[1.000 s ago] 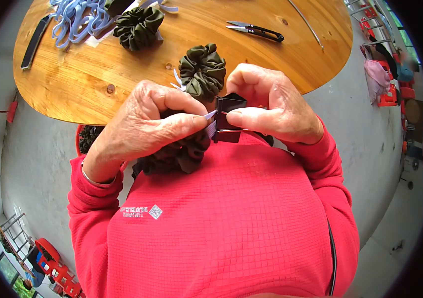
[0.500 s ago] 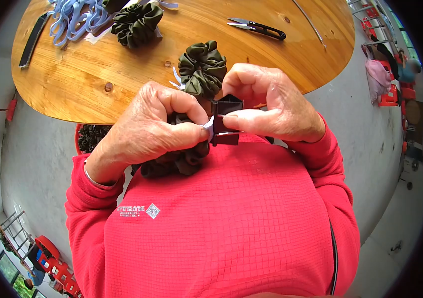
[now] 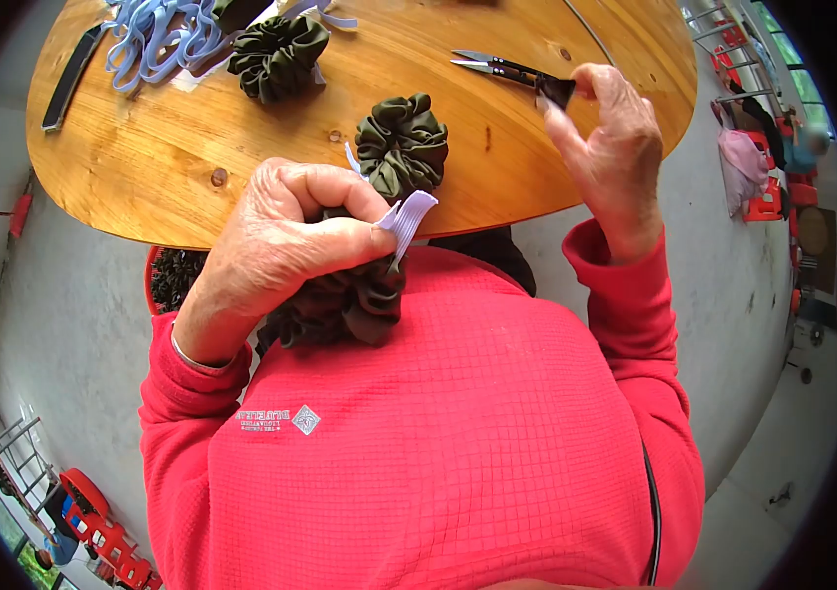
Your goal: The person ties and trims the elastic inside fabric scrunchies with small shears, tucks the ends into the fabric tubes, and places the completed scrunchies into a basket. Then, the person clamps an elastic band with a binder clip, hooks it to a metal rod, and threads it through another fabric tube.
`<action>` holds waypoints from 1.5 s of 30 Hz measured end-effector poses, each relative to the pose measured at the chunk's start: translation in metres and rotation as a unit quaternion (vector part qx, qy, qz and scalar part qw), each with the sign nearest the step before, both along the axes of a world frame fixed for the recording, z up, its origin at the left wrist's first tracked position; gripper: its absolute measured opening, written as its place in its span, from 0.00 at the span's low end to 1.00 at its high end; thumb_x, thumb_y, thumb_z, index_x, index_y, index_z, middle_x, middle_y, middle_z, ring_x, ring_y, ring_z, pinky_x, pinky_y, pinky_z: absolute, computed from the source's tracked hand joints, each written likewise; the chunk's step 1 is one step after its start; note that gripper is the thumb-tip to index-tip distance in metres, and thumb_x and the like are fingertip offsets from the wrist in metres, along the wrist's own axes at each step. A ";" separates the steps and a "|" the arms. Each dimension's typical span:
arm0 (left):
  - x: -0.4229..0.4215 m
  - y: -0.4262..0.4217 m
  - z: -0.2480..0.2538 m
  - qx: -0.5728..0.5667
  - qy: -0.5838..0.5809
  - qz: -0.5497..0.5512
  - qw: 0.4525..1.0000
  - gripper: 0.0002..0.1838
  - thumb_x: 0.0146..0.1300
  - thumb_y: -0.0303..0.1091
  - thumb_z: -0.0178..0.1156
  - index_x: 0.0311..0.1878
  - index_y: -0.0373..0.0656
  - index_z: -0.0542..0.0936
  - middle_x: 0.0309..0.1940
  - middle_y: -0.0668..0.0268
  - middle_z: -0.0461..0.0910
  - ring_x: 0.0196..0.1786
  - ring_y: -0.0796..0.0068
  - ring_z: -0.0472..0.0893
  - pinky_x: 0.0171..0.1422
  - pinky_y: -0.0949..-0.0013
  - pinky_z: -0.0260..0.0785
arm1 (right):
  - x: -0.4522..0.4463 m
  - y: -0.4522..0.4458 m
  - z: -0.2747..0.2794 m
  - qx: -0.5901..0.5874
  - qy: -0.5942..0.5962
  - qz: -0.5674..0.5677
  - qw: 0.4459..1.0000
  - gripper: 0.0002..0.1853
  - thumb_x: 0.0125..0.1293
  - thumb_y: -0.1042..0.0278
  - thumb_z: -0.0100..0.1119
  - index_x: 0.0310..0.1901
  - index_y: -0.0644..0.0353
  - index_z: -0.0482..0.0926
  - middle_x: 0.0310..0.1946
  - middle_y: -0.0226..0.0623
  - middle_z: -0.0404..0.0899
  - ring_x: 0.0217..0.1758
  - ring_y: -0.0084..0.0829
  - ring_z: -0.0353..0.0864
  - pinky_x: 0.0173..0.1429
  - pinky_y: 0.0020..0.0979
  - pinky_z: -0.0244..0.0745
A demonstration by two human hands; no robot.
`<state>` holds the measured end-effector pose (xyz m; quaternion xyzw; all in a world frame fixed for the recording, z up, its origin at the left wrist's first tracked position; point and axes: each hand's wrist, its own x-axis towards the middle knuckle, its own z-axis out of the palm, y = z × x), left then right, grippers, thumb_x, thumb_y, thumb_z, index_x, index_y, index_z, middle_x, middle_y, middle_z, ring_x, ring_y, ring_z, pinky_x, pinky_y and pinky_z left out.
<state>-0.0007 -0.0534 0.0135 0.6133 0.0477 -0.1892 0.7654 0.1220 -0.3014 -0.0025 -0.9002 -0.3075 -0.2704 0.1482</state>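
My left hand (image 3: 271,241) pinches a pale lavender elastic band (image 3: 410,221) between thumb and forefinger; its free end stands up past the fingertips. Below those fingers hangs a dark gathered scrunchie (image 3: 359,303), partly hidden by the hand. My right hand (image 3: 620,143) is raised over the right of the table, with a small black clip (image 3: 558,91) between thumb and fingers. That clip overlaps the handles of the black thread snips (image 3: 507,69) in view. An olive-green scrunchie (image 3: 402,143) lies on the table just beyond my left hand, a bit of elastic beside it.
On the wooden table (image 3: 143,167) another olive scrunchie (image 3: 279,59) sits near a heap of lavender elastic (image 3: 168,44). A flat black strip (image 3: 74,79) lies at the left edge, a thin rod (image 3: 590,29) at the right. Under the table is a red basket (image 3: 174,280) of dark material.
My right hand has drawn the black clip away from the elastic, up and to the right toward the snips. My left hand keeps its pinch, and the elastic's end now shows.
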 end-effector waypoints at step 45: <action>0.007 -0.009 0.002 0.088 -0.093 -0.103 0.986 0.04 0.52 0.26 0.63 0.28 0.34 0.80 0.22 0.73 0.78 0.26 0.89 0.73 0.30 0.81 0.66 | -0.053 0.045 0.026 0.244 0.663 0.304 0.638 0.03 0.58 0.76 0.56 0.29 0.65 0.76 0.22 0.25 0.76 0.24 0.13 0.70 0.28 0.19 0.66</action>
